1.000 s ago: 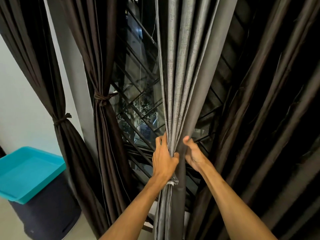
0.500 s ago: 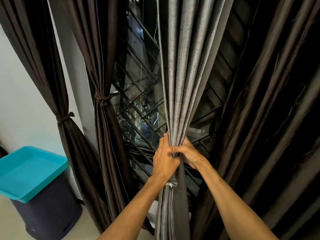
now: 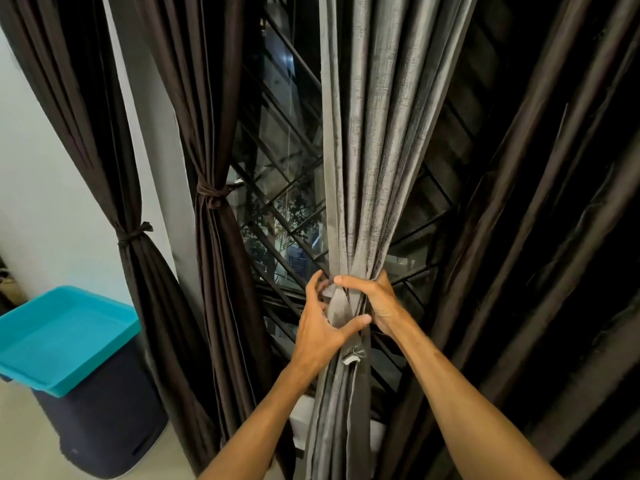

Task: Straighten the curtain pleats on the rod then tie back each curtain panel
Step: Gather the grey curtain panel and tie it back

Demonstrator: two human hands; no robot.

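A grey curtain panel (image 3: 367,150) is seen hanging at the middle of the view, in front of a window grille (image 3: 277,209), and its pleats are drawn together into a narrow bundle at the height of the hands. The bundle is gripped by the right hand (image 3: 375,301), whose fingers are curled round it from the right, the forefinger being laid across the front of the folds. A tie band (image 3: 337,306) of the same grey cloth is seen just below that forefinger, running down between the two hands, with its frayed end left hanging against the panel beneath them. The band is held by the left hand (image 3: 320,329): the thumb is stretched across its front towards the right hand, while the fingers are curled at the panel's left edge; how far they reach behind the cloth cannot be told. To the left, a far-left brown panel (image 3: 149,289) and an inner brown panel (image 3: 225,271) are each found gathered and bound with a knotted tie of their own cloth. To the right, a loose dark panel (image 3: 519,237) is left hanging untied in long folds. At the lower left a teal tray (image 3: 65,337) is rested on top of a dark bin (image 3: 104,410), which is stood on the floor (image 3: 20,445) beside a pale wall (image 3: 41,168).
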